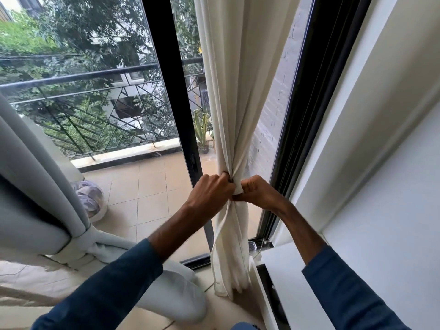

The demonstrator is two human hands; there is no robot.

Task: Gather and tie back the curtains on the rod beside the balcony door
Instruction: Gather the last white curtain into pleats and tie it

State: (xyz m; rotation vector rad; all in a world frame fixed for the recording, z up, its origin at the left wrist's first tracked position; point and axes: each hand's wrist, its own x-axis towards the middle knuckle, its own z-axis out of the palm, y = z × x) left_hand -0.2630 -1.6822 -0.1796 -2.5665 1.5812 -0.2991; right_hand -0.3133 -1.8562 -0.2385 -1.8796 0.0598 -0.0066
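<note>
Where the black door post divides the glass, two curtains hang. One cream curtain is just right of the post, and one grey curtain is well to its left, cinched low by a band of matching cloth. Beyond the post, through the glass, are one balcony railing, one potted plant and one pale bundle on the tiles. One white ledge lies right of the post, beside the cream curtain's hem. Both forearms, in blue sleeves, converge right of the post. My left hand and right hand meet at the cream curtain's gathered waist with fingers curled tight into the cloth. They cover the gather, so I cannot tell whether a knot sits beneath. One narrow cream strip hangs below the grip.
</note>
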